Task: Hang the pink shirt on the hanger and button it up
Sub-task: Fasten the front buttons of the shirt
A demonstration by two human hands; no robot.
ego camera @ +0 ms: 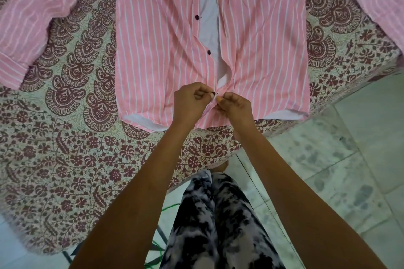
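**Pink shirt [164, 39] flat on bed [65, 159], two hands at its lowest button [213, 93]**

Near the hem, the left hand [192, 99] pinches the front edge at one dark button. The right hand [235, 105] pinches the facing edge, and the two grips almost touch. Three more buttons [197, 17] lie unfastened above. Two sleeves spread outward.

Under the fingers [227, 98] the shirt [166, 39] is pink with thin white stripes and a white inside, its buttons [197, 17] beyond them dark, the bedspread [65, 137] to either side cream with maroon paisley and flowers, the trousers [196, 225] nearer than them mottled black, grey and white.
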